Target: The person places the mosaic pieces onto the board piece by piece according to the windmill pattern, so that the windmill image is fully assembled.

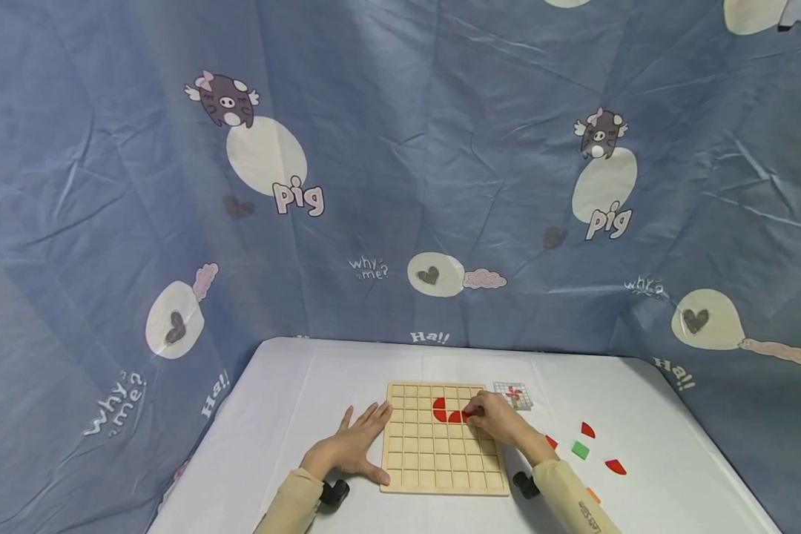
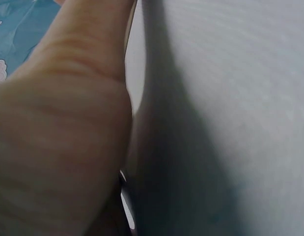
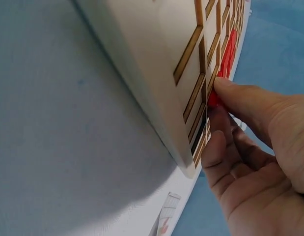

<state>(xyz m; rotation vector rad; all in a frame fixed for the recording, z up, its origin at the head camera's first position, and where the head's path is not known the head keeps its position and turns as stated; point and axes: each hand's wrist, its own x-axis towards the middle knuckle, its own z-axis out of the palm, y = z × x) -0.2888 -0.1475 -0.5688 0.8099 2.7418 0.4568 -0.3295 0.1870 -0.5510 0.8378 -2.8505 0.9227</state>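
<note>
A wooden board point(image 1: 417, 460) with a grid of square recesses lies on the table. Several red quarter-circle tiles point(image 1: 440, 415) sit in its upper middle cells. My right hand point(image 1: 497, 417) pinches another red tile point(image 3: 213, 100) between thumb and fingers, against the board beside the placed ones; the fingers hide part of it. Along the board's left edge rests my left hand point(image 1: 354, 443), fingers spread, with fingertips and thumb touching the rim. Only the side of that hand and wrist point(image 2: 68, 108) shows in the left wrist view.
Behind my right hand lies a small pattern card point(image 1: 515, 394) with a grid print. To the right are loose tiles: a green square point(image 1: 580, 449), red quarter-circles point(image 1: 616, 466) and an orange piece point(image 1: 594, 495) near my sleeve. Blue printed cloth point(image 1: 387, 185) hangs behind the white table point(image 1: 320, 378).
</note>
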